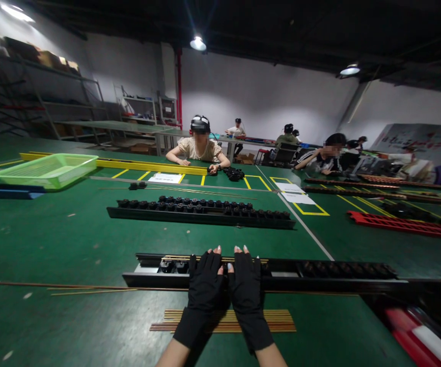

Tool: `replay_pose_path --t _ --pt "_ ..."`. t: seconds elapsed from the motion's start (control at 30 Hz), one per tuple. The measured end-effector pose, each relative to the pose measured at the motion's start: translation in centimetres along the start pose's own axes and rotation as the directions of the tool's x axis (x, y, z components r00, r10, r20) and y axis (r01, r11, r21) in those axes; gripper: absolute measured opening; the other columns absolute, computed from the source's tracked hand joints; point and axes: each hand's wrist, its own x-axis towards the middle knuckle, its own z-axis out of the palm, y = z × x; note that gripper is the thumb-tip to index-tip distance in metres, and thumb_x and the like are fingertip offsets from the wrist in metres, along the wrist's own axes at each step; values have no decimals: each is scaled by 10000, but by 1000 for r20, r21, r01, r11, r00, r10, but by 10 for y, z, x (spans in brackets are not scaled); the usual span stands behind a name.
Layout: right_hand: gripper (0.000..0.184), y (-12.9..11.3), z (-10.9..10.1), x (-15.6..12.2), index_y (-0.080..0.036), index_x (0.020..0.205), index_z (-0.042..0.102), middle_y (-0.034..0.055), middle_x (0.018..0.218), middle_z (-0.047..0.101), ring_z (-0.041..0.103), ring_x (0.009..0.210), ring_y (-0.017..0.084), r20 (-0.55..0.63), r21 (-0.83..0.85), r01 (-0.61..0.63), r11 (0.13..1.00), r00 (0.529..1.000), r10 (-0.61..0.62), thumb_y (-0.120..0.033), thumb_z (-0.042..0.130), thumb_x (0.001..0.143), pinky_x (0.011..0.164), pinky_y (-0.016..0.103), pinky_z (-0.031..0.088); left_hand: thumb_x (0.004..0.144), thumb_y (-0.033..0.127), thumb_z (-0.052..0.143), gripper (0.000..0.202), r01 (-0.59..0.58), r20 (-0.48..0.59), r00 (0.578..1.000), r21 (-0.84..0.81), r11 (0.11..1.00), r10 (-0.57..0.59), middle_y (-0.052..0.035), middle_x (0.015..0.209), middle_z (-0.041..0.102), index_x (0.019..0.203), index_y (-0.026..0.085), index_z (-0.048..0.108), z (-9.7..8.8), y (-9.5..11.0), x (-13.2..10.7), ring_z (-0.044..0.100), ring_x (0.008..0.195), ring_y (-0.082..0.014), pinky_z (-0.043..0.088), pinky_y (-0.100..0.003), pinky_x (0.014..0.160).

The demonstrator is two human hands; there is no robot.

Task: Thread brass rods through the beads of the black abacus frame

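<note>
My left hand and my right hand, both in black fingerless gloves, lie side by side with fingers stretched flat over a long black rail on the green table. Their fingertips rest on the rail's top, where small black parts sit in a row. Neither hand grips anything. A bundle of thin brass rods lies under my wrists, nearer to me. A second black rail filled with black parts lies farther away.
Long thin rods run leftward along the table. A green plastic basket stands at the far left, a red rack at the right. Several other people sit at the far side, one directly opposite.
</note>
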Motion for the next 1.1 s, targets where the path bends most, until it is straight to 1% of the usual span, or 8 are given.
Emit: replay_pose_path --t 0.13,0.33,0.47,0.6,0.77,0.87,0.97,1.1 --pt "412 0 1 -1 -92 1307 572 110 1347 609 444 1341 269 -6 30 -3 1000 1000 3 -219 345 989 1154 494 222 927 159 425 494 -3 -14 1000 2 1000 3 -50 1360 597 1418 207 445 0 -2 1 530 1262 -230 88 -450 1193" --pt "401 3 2 -1 -95 1278 595 98 1332 623 474 1310 276 -11 34 -20 999 1000 21 -243 354 993 1149 499 227 920 198 463 499 14 1 1000 -14 1000 -14 -57 1373 587 1419 216 446 2 0 0 522 1271 -242 108 -468 1185" --pt "413 5 2 -2 -94 1298 579 107 1347 609 468 1314 286 22 15 15 1000 1000 -15 -257 363 986 1141 512 234 918 186 456 516 16 -12 1000 -19 1000 -16 -61 1366 592 1432 223 429 1 0 0 514 1281 -236 107 -470 1186" --pt "411 2 0 -1 -89 1292 583 106 1344 612 460 1326 272 9 26 -17 1000 1000 17 -251 358 988 1156 504 214 917 179 441 491 2 -4 1000 -15 1000 -2 -67 1371 587 1406 213 464 1 0 1 511 1282 -238 97 -474 1188" --pt "436 -4 -4 2 -88 1342 546 119 1382 579 395 1383 268 17 29 -39 999 999 39 -255 352 989 1173 513 168 912 225 475 417 3 5 1000 -18 1000 -3 -78 1368 590 1321 221 558 -1 2 1 515 1274 -263 108 -510 1181" --pt "461 -6 -6 2 -94 1389 501 128 1424 536 353 1412 266 26 19 -40 999 999 39 -268 366 984 1175 512 168 914 226 465 433 19 31 999 -8 1000 -18 -87 1358 598 1340 215 544 -3 3 3 516 1272 -267 101 -520 1179" --pt "492 -6 -6 2 -113 1434 449 129 1445 513 332 1425 259 29 16 -10 1000 1000 9 -282 397 975 1181 505 159 917 206 436 458 25 46 999 -4 1000 -25 -86 1350 604 1369 203 516 -4 3 4 523 1264 -255 91 -501 1185" --pt "472 -7 -1 1 -154 1424 472 95 1371 593 401 1379 254 -7 17 79 997 997 -79 -243 424 963 1189 509 115 916 197 427 477 35 35 999 2 999 -35 -86 1325 623 1388 195 496 -3 2 4 532 1250 -238 66 -471 1194"
